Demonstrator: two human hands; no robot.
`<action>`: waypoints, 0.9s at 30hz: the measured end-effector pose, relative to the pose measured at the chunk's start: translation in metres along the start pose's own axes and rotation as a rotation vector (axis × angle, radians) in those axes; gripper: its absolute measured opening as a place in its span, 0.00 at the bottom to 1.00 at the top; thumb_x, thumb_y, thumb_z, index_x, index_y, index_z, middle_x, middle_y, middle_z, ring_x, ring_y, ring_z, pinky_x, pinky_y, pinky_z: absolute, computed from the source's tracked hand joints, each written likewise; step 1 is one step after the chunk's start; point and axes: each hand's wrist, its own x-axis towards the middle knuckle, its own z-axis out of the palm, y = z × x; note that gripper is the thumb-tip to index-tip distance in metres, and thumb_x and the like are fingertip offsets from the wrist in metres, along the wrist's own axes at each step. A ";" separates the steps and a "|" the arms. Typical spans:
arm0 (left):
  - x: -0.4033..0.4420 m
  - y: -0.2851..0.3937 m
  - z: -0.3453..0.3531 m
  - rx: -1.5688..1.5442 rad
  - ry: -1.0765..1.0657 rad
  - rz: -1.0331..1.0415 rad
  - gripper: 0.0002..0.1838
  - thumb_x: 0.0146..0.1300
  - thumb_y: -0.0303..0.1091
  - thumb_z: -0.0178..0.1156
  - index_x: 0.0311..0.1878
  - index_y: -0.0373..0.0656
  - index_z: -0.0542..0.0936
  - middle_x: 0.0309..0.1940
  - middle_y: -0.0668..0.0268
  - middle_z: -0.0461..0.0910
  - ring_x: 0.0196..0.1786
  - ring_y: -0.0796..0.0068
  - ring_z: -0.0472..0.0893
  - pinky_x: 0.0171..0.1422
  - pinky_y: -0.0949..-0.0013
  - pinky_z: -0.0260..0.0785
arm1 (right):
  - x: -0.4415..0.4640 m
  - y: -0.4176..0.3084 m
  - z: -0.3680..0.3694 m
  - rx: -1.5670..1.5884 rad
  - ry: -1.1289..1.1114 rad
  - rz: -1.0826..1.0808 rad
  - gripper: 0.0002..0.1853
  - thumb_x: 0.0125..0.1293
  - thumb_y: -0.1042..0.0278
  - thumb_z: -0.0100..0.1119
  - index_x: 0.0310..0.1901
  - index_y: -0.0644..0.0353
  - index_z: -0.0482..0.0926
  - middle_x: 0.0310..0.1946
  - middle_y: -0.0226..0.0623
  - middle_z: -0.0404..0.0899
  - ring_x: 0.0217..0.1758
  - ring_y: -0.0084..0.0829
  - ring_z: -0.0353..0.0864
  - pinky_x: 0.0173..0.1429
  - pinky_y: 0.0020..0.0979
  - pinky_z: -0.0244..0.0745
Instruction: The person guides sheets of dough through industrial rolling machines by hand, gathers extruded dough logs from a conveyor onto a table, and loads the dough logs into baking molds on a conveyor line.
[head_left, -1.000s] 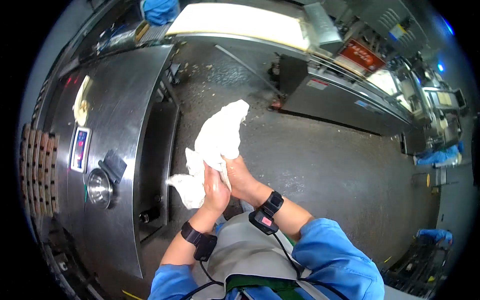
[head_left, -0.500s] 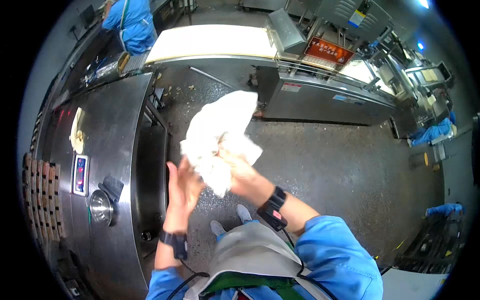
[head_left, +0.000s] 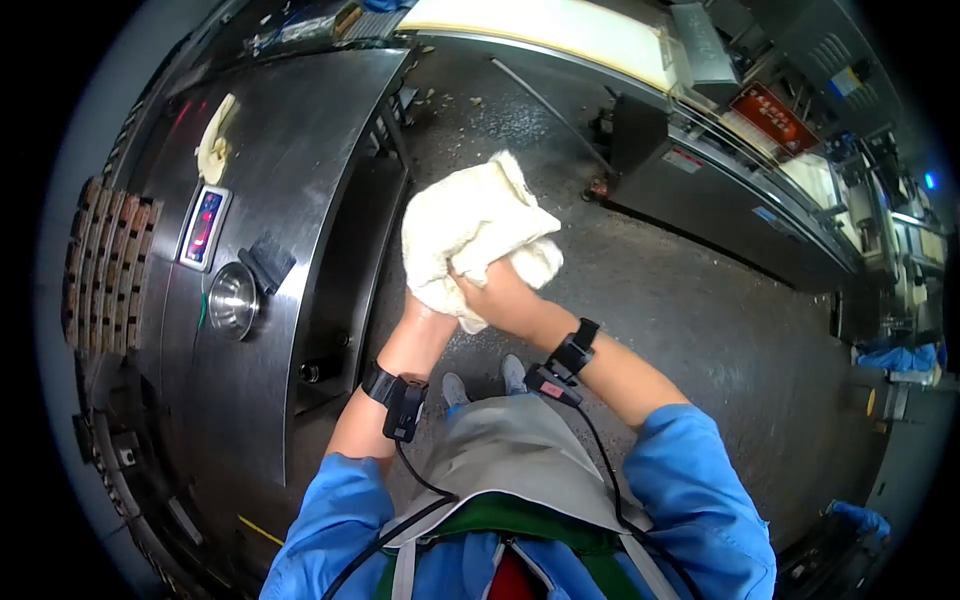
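A crumpled white cloth (head_left: 465,225) hangs in front of my apron, over the floor. My right hand (head_left: 505,298) grips its lower right part, with the fingers partly buried in the folds. The cloth covers the fingers of my left hand (head_left: 428,312), so only the wrist and the base of that hand show below it. Both hands are close together, and a black strap with a small device sits on each wrist.
On the left, a steel table (head_left: 330,130) bears a dough strip (head_left: 213,145), a digital scale (head_left: 204,228), a metal bowl (head_left: 234,300) and a dark cloth (head_left: 268,262). A long machine (head_left: 700,190) with a pale belt (head_left: 560,25) stands ahead and right.
My left hand, open and apart from the cloth half a second ago, is now under it. The cloth has bunched round both hands, and the view has turned.
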 end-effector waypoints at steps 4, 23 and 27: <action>-0.009 0.030 -0.005 0.006 0.258 -0.108 0.23 0.71 0.39 0.49 0.63 0.34 0.67 0.57 0.52 0.75 0.54 0.62 0.80 0.59 0.62 0.75 | -0.004 0.011 -0.045 0.048 -0.297 0.364 0.26 0.58 0.68 0.67 0.58 0.62 0.72 0.59 0.48 0.72 0.62 0.40 0.71 0.62 0.37 0.68; -0.079 -0.086 -0.078 0.913 0.239 -0.279 0.25 0.64 0.44 0.57 0.60 0.39 0.69 0.54 0.56 0.76 0.54 0.59 0.77 0.59 0.63 0.68 | -0.043 0.081 0.047 0.392 0.138 0.800 0.15 0.65 0.63 0.62 0.43 0.69 0.81 0.38 0.37 0.84 0.40 0.28 0.83 0.43 0.32 0.77; -0.093 -0.077 -0.099 1.070 0.273 -0.076 0.28 0.63 0.48 0.57 0.60 0.39 0.69 0.55 0.57 0.75 0.55 0.58 0.77 0.59 0.60 0.69 | -0.039 0.107 0.063 -0.137 -0.038 0.835 0.15 0.65 0.64 0.62 0.46 0.67 0.81 0.39 0.39 0.84 0.42 0.30 0.83 0.44 0.33 0.78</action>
